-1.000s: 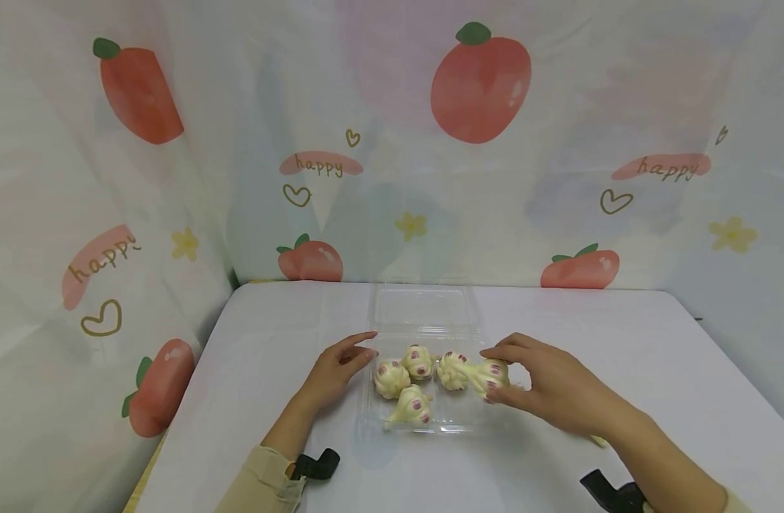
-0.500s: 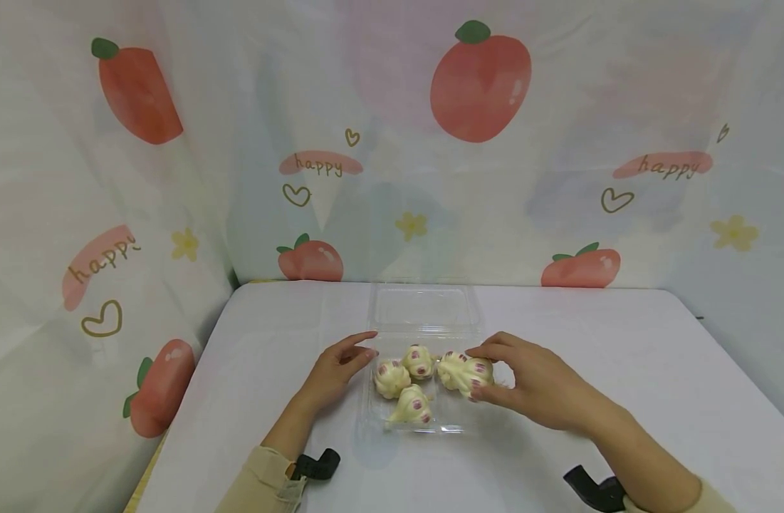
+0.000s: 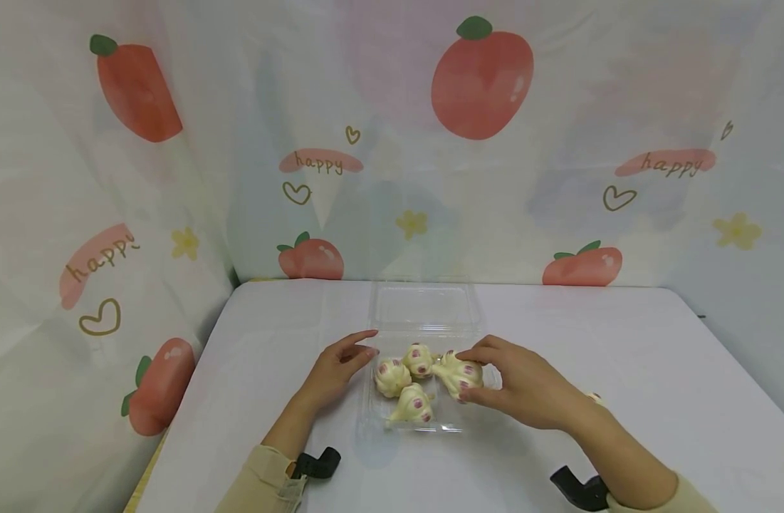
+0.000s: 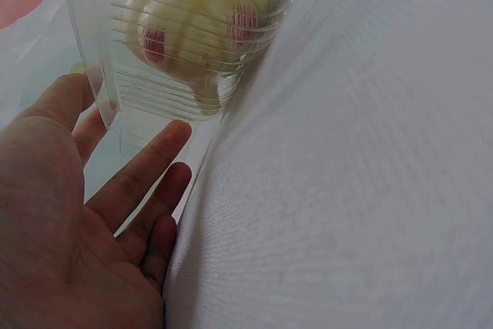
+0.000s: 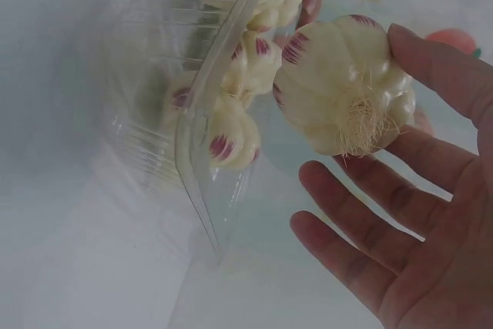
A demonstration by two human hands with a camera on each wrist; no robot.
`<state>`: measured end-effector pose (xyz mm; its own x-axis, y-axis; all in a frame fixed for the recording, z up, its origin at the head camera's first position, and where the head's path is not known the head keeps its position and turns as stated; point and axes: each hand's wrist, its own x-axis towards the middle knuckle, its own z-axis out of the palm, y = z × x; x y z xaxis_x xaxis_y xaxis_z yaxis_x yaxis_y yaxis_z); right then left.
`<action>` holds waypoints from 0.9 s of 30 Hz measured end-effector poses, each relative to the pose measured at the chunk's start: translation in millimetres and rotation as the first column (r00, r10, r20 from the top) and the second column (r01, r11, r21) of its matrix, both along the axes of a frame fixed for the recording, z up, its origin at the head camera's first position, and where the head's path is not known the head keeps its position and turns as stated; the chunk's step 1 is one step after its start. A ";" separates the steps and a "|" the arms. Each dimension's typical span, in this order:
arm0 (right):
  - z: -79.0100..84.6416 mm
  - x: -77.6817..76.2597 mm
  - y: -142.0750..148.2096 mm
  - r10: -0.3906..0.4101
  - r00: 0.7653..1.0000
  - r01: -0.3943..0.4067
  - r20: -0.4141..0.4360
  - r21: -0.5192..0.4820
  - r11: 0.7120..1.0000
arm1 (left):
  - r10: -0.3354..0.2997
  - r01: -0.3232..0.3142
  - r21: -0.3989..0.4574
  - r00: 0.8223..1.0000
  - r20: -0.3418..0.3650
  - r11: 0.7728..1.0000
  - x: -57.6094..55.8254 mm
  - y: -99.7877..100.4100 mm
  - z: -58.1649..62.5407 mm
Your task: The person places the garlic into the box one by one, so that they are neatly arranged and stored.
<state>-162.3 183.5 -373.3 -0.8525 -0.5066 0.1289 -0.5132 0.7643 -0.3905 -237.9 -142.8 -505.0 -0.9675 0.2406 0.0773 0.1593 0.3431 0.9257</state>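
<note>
Head view: my right hand pinched a garlic bulb between thumb and fingers, over the right part of an open, clear container. Three more bulbs lay in its left part. My left hand, fingers loosely spread, was at the container's left edge.

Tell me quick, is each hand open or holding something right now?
Left hand: open, at the side of the clear box.
Right hand: closed, holding a garlic bulb.
</note>
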 end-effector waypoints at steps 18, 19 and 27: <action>-18.4 -4.5 -11.5 -0.045 0.997 0.046 0.057 -0.009 0.999 | -0.011 0.011 0.011 1.000 0.000 1.000 -1.9 -1.6 -1.3; -19.2 -4.3 -12.1 -0.046 0.997 0.047 0.055 -0.012 0.999 | -0.011 0.011 0.011 1.000 0.001 1.000 -1.9 -1.8 -1.4; -29.0 -5.2 -17.0 -0.070 0.997 0.071 0.044 -0.018 0.997 | -0.016 0.015 0.012 1.000 0.003 1.000 -2.7 -2.1 -2.7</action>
<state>-167.5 166.5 -402.4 -0.8912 -0.4424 0.1002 -0.4401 0.7901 -0.4267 -240.6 -144.9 -507.7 -0.9639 0.2547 0.0771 0.1615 0.3296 0.9302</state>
